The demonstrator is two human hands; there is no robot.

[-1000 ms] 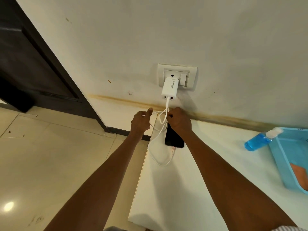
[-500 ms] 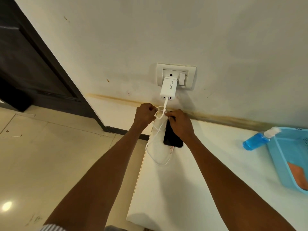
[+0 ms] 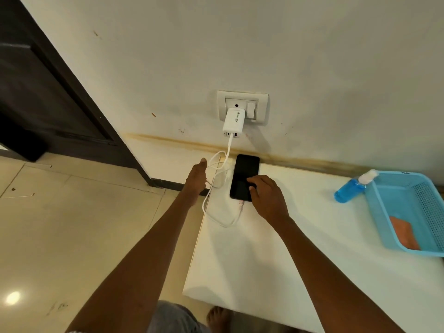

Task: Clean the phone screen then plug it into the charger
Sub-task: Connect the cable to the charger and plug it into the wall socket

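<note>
A black phone [image 3: 243,173] lies flat, screen up, on the white table [image 3: 288,248] close to the wall. A white cable [image 3: 217,213] runs from the white charger [image 3: 234,122] in the wall socket [image 3: 260,104], loops over the table's left edge and ends in a plug at the phone's near end. My right hand [image 3: 268,197] rests its fingertips on the lower right of the screen. My left hand [image 3: 197,177] hovers at the table's left edge beside the cable loop, thumb up; its fingers are partly hidden.
A blue liquid bottle [image 3: 349,187] lies at the right next to a blue plastic basket [image 3: 379,207] holding an orange cloth [image 3: 404,234]. A dark door frame stands left. Tiled floor lies left of the table; a bare foot shows below.
Both hands have let go of the cable loop under the charger. My right hand drew back onto the phone's lower part and my left hand moved left, so the phone shows fully.
</note>
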